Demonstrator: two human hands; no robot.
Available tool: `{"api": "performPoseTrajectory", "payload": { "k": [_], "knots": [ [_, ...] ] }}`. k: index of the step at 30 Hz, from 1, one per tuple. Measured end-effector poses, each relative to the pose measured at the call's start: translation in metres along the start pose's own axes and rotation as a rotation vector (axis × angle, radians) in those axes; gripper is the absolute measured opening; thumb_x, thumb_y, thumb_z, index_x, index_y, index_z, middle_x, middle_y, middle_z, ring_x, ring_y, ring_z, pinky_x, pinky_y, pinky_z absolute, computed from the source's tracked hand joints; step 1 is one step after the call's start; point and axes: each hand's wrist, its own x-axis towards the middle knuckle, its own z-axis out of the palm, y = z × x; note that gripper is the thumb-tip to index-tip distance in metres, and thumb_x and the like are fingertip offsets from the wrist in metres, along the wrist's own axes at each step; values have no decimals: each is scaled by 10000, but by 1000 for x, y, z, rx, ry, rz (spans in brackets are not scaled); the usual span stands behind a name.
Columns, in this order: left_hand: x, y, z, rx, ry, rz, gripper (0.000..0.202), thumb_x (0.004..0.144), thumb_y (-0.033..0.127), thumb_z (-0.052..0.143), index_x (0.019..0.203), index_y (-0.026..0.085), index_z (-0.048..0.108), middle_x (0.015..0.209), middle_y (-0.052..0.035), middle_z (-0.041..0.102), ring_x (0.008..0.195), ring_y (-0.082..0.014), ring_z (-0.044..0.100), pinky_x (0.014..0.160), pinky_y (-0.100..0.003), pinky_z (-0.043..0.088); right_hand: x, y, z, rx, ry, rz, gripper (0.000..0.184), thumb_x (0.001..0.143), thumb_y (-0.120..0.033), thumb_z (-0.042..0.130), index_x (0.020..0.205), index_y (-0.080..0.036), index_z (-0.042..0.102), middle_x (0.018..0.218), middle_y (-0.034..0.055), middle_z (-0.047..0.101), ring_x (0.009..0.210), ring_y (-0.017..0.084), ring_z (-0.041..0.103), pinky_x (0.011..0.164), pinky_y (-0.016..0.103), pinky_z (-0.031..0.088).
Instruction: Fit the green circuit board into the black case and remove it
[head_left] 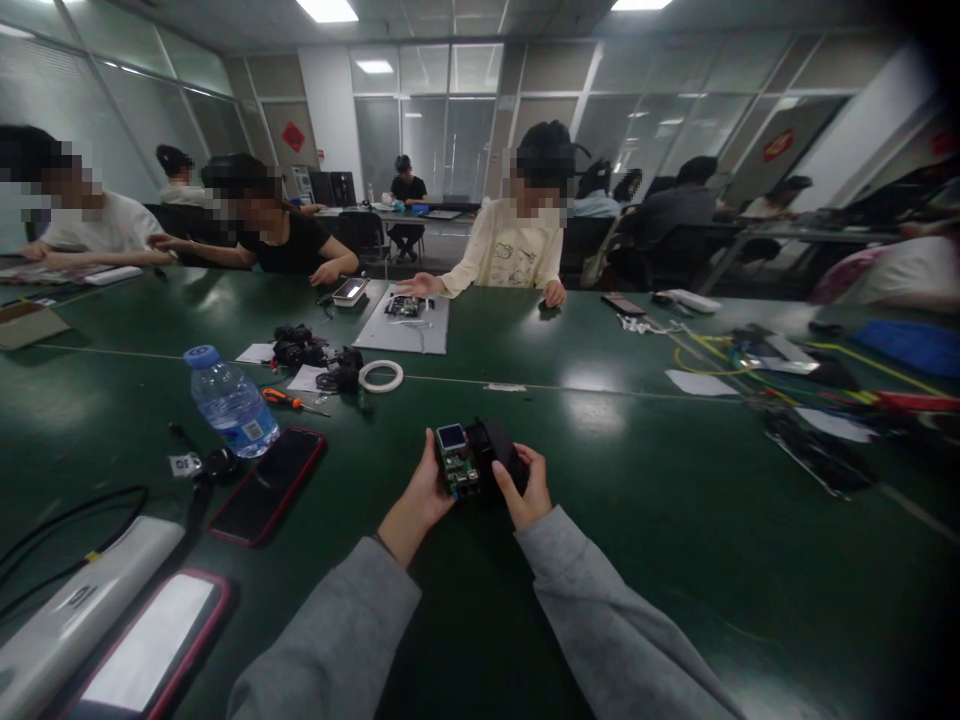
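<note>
Above the green table point(645, 520), my left hand point(421, 492) grips a small circuit board point(459, 468) by its left side; a little square screen sits at the board's top. My right hand point(527, 488) is closed around a black casing point(495, 450) just to the right of the board. Board and casing are side by side and seem to touch, though I cannot tell whether they are joined. The fingers beneath both parts are hidden.
Left of my hands lie a dark phone point(268, 485), a water bottle point(231, 405), an orange screwdriver point(289, 401) and a white tape roll point(381, 376). A white power bank point(90, 610) and a lit phone point(154, 645) are nearer. Across sits a person point(517, 235); cables point(720, 350) lie right.
</note>
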Motion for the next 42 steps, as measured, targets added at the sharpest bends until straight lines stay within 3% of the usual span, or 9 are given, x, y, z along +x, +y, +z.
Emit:
{"api": "performPoseTrajectory", "payload": {
  "k": [5, 11, 20, 24, 30, 34, 39, 42],
  "knots": [
    [-1, 0, 0, 10, -35, 26, 619, 773, 639, 419, 1073, 127, 591, 1039, -124, 633, 981, -244, 589, 847, -380, 461, 0, -4, -1, 101, -2, 56, 534, 816, -498, 532, 1189, -158, 357, 923, 90, 534, 755, 178, 574, 656, 342, 517],
    [-1, 0, 0, -21, -113, 22, 615, 780, 631, 417, 1100, 127, 564, 1140, -128, 599, 1065, -258, 550, 866, -394, 453, -3, -7, 0, 193, 21, 156, 507, 837, -521, 484, 1180, -168, 363, 894, 80, 543, 754, 192, 580, 640, 359, 514],
    [1, 0, -2, -16, -98, 43, 610, 797, 625, 388, 1110, 125, 543, 1149, -139, 593, 1077, -249, 545, 876, -413, 454, 1, 21, 0, 43, 9, 7, 516, 827, -490, 504, 1199, -145, 413, 1094, 143, 519, 997, 231, 540, 838, 429, 486],
    [3, -1, -4, -3, -109, 44, 613, 785, 629, 408, 1104, 127, 558, 1171, -136, 585, 1073, -255, 548, 868, -405, 460, 1, 17, 0, -102, 32, -56, 561, 804, -520, 528, 1204, -135, 444, 1094, 143, 492, 1048, 257, 496, 905, 472, 440],
    [8, -2, -10, 17, -117, 28, 645, 773, 643, 414, 1101, 112, 576, 1209, -140, 562, 1137, -265, 504, 898, -380, 445, -1, 9, -1, -276, 56, -95, 751, 652, -562, 664, 1219, -119, 449, 1130, 150, 385, 1089, 299, 438, 934, 490, 420],
    [7, -1, -10, 26, -137, 26, 644, 776, 635, 421, 1137, 118, 549, 1270, -139, 516, 1187, -269, 459, 906, -398, 443, 1, 8, -4, -245, 41, -127, 649, 678, -474, 637, 1196, -124, 465, 1079, 144, 448, 1044, 291, 474, 901, 491, 440],
    [1, 2, -6, 29, -184, 31, 623, 797, 627, 383, 1141, 129, 529, 1339, -141, 445, 1231, -280, 411, 906, -453, 438, 2, -5, -19, -88, 102, 66, 526, 693, -433, 592, 1120, -139, 507, 1012, 119, 561, 911, 253, 560, 819, 448, 477],
    [-2, 3, -5, 26, -188, 35, 625, 806, 629, 361, 1141, 127, 522, 1356, -137, 427, 1250, -280, 388, 931, -482, 412, 4, -4, -50, -153, 190, 190, 587, 626, -493, 628, 1084, -137, 535, 948, 98, 585, 848, 236, 568, 803, 426, 473]
  ]
}}
